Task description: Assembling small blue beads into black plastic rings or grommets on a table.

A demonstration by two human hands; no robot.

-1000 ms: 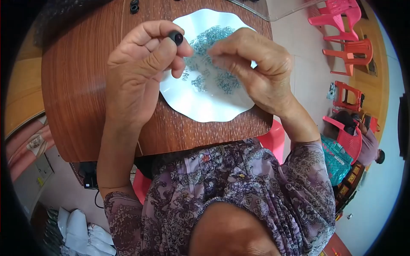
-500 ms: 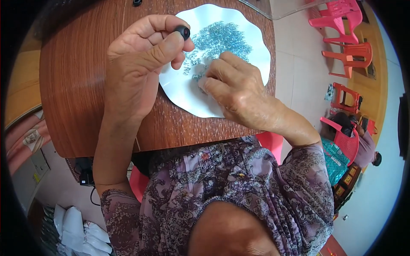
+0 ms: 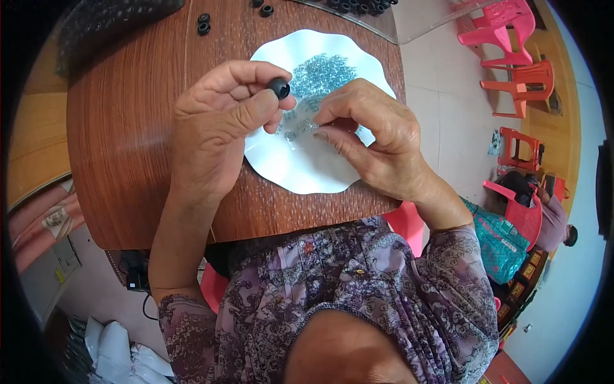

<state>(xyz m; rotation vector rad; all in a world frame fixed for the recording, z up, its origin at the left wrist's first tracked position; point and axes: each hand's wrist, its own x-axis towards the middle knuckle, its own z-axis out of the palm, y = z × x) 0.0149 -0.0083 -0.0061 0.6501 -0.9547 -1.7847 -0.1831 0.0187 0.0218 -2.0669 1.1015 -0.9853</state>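
Between thumb and fingertips, my left hand (image 3: 214, 128) pinches a small black rounded plastic piece (image 3: 279, 88) with a hole in its end. A white plate (image 3: 300, 174) with a wavy rim lies on the table just right of it. Heaped on the plate are many tiny shiny metal coils (image 3: 323, 75) that look like small springs, with a few loose ones scattered nearer me. Over the plate's right side, my right hand (image 3: 390, 137) has thumb and forefinger close together beside the loose coils. Whatever sits between those fingertips is too small to make out.
More black pieces (image 3: 203, 29) lie at the table's far side, near a clear plastic tray (image 3: 400, 37) holding several others. A dark bag (image 3: 115, 22) rests at the far left corner. Pink chairs (image 3: 502, 29), a teal bag (image 3: 495, 237) and a seated person (image 3: 553, 221) are off to the right.
My right hand has drawn back from the coils, its curled fingers now turned into a thumb-and-forefinger pinch. My left hand still holds the black piece. The view has shifted, showing more of the table's far side.
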